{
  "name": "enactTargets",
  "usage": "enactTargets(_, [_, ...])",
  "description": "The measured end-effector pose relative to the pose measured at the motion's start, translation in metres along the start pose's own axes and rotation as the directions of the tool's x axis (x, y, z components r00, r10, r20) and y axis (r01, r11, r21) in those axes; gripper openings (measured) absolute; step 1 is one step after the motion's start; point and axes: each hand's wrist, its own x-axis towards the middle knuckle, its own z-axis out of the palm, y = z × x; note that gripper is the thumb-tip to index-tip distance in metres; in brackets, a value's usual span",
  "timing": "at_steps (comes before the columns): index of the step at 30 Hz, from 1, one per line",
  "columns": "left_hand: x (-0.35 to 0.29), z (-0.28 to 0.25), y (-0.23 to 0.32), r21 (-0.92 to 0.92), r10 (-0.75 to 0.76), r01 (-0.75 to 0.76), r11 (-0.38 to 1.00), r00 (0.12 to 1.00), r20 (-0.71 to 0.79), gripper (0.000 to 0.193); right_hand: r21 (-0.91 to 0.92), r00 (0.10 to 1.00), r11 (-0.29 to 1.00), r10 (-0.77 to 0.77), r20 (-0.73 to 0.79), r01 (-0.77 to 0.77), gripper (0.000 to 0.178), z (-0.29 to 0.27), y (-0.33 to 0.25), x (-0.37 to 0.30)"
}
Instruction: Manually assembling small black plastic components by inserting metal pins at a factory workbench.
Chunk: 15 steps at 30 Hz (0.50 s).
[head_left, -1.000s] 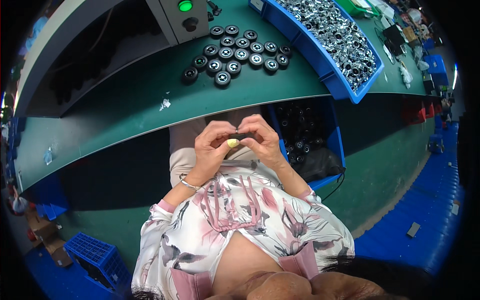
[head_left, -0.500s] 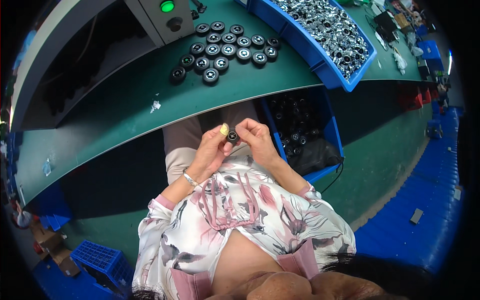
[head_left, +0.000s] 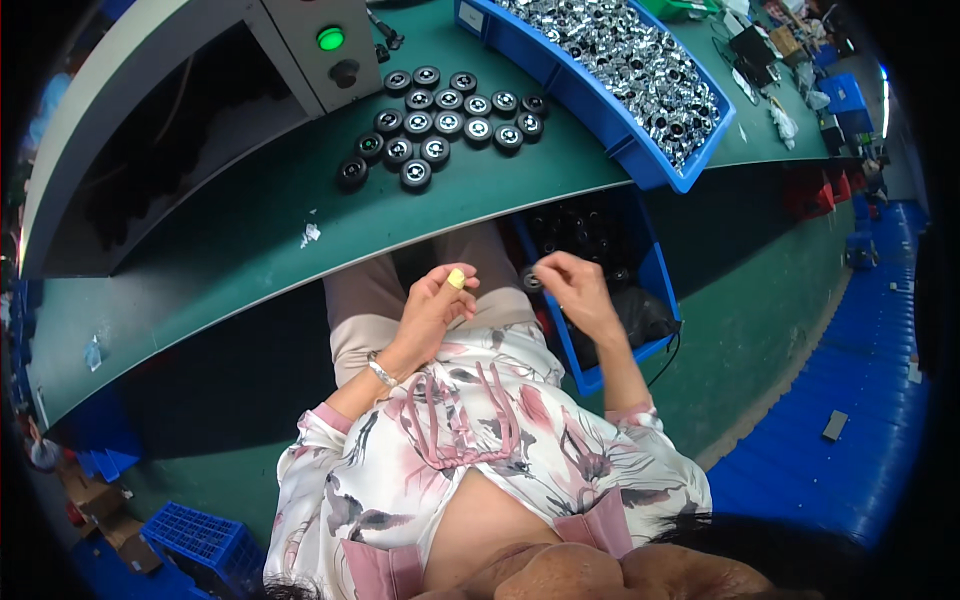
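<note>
Above my lap, my left hand (head_left: pixel 432 305) is open, its fingers loosely curled and apart, with nothing visible in them. Yellow tape (head_left: pixel 456 279) wraps its thumb tip. Off to the right, my right hand (head_left: pixel 580 290) pinches a small black wheel (head_left: pixel 531 280) between thumb and fingertips, beside the near left side of a blue bin (head_left: pixel 656 270). Dark wheels (head_left: pixel 575 228) fill part of that bin, with a black bag (head_left: pixel 640 315) at its near end. On the green table (head_left: pixel 480 190), several black wheels with silvery centres (head_left: pixel 448 124) lie in a loose group.
A blue tray (head_left: pixel 625 135) full of shiny silver parts (head_left: pixel 640 75) sits at the table's right, its corner past the front edge. At left stands a grey machine (head_left: pixel 290 50) with a lit green button (head_left: pixel 330 39). Paper scraps (head_left: pixel 310 234) lie near the table edge.
My right hand has moved right with the wheel, away from my left hand and toward the blue bin. The left hand has let go of the wheel, its fingers now looser.
</note>
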Motion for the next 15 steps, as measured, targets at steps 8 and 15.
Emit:
enactTargets(8, [0.001,-0.01,-0.005,0.037,0.053,-0.055,0.998,0.998,0.034,0.022,-0.224,0.801,0.82,-0.566,-0.193,0.526,0.033,0.02,-0.105,0.063])
enactTargets(15, [-0.028,-0.016,0.019,0.063,0.172,-0.173,0.983,0.985,0.025,0.024,-0.448,0.687,0.689,-0.699,-0.2,0.57,0.037,0.074,-0.121,0.107])
